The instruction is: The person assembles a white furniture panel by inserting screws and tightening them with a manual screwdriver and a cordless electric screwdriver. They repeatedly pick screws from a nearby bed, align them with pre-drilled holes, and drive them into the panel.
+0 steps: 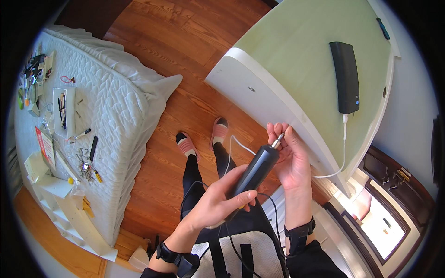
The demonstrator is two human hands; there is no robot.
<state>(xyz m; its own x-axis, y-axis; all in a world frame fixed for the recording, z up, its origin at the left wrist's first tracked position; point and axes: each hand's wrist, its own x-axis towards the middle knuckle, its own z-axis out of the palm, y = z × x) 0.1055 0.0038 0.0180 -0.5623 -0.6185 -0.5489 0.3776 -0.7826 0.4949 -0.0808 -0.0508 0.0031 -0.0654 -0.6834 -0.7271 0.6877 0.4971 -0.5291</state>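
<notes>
My left hand [217, 199] grips the body of a black pen-shaped electric screwdriver [256, 170], held up at chest height and angled up to the right. Its metal tip [278, 139] sits between the fingers of my right hand [290, 155], which pinch the bit at the end. Both hands are just in front of the white edge of a pale green board [296, 51].
A black box-shaped device [345, 76] with a white cable [344, 153] lies on the green board. A white quilted mattress [118, 92] at left carries screws, small tools and papers [85, 160]. My feet in pink slippers [204, 139] stand on the wooden floor.
</notes>
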